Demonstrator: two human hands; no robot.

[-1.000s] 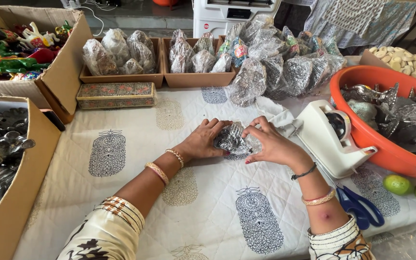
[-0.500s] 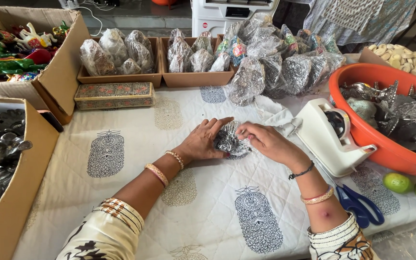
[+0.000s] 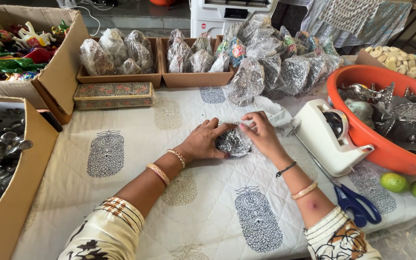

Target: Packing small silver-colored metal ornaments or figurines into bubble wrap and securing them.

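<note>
While my left hand (image 3: pixel 203 142) presses down with fingers together on the small silvery wrapped bundle (image 3: pixel 234 143), which lies near the middle of the tabletop (image 3: pixel 136 144) toward its far edge, I judge the wrap goes best if that hand pins the piece flat and the film is drawn taut before it is smoothed over. My right hand (image 3: pixel 261 132) pinches the clear film at the bundle's top, fingertips closed on it. What lies inside the bundle I cannot make out through the crinkled film, and the orange basin (image 3: pixel 362 139) at the right edge is cut off.
</note>
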